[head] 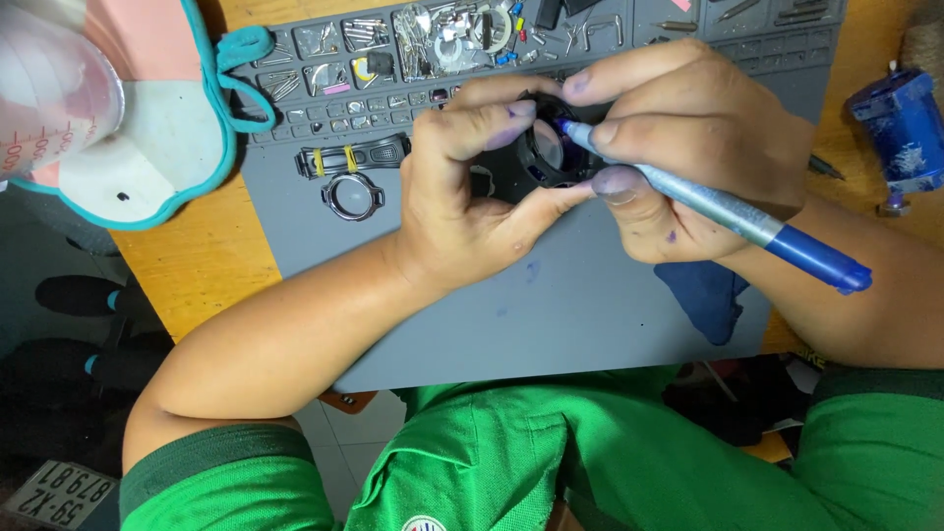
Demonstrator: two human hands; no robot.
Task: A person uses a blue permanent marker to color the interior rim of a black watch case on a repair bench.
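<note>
The left hand (462,197) pinched a round black watch case (547,149) (its glass pale and shiny) above the grey mat (590,305), while the right hand (688,138) gripped a blue pen (728,211), tip touching its rim.

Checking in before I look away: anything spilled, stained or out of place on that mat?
Yes. Purple-blue ink stains mark the fingertips of the left hand and right hand, which holds the blue marker to the dark round watch case. Small ink smudges dot the grey mat.
</note>
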